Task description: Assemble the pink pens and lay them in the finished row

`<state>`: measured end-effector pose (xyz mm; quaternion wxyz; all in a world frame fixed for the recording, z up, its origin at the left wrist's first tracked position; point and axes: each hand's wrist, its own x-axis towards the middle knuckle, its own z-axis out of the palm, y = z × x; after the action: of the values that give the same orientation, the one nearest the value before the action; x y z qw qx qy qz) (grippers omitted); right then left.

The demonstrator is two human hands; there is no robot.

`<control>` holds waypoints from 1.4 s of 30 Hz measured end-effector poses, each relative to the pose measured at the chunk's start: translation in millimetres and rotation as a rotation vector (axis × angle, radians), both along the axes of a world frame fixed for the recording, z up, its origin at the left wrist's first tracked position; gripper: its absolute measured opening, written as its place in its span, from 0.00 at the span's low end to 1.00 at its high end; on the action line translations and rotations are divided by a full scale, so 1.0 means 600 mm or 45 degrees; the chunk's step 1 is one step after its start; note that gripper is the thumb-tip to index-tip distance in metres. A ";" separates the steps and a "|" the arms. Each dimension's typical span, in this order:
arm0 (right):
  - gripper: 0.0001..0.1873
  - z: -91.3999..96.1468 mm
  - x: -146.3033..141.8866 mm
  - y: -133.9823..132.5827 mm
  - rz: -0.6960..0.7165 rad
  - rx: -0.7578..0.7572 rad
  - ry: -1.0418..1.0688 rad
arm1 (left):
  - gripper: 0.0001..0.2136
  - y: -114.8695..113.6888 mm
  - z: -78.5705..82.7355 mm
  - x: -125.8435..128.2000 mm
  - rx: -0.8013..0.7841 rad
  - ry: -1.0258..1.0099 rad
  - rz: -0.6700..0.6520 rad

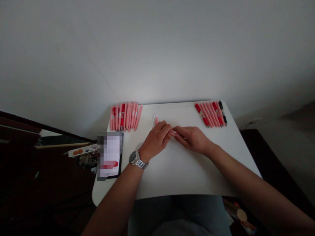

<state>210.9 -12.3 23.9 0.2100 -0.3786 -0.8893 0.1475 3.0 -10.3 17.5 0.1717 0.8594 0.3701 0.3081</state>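
Over the middle of the white table, my left hand (pixel 158 136) and my right hand (pixel 193 137) meet, both with fingers closed. Between the fingertips shows a small pink and whitish part of a pen (pixel 173 132), mostly covered by the fingers. Just beyond my left hand, a pink pen piece (pixel 156 121) and a thin clear piece (pixel 154 118) stick out; I cannot tell whether they lie on the table or are in the hand. A row of pink and red pens (pixel 129 115) lies at the back left. Another row of pink, red and black pens (pixel 212 113) lies at the back right.
The small white table (pixel 172 180) stands against a pale wall (pixel 157 52). A phone (pixel 110 155) with a blurred screen lies on its left edge. Beyond that edge are cluttered items (pixel 85 152). My legs are under the front edge.
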 end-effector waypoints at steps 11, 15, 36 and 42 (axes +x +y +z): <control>0.12 -0.008 -0.002 0.002 0.011 -0.073 0.145 | 0.12 0.003 0.001 -0.008 -0.045 -0.055 0.027; 0.12 -0.017 0.003 0.008 0.030 -0.072 0.208 | 0.11 0.004 0.000 -0.013 -0.042 -0.113 0.058; 0.12 -0.026 0.016 0.019 -0.165 -0.248 0.578 | 0.13 0.011 -0.005 -0.018 -0.046 -0.188 0.251; 0.14 -0.032 0.012 0.020 -0.168 -0.536 1.004 | 0.12 0.009 -0.004 -0.017 -0.075 -0.240 0.245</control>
<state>218.2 -0.3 4.9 0.4602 -0.3837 -0.6660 0.4443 -7.0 -4.7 15.3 0.2007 0.7818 0.4420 0.3913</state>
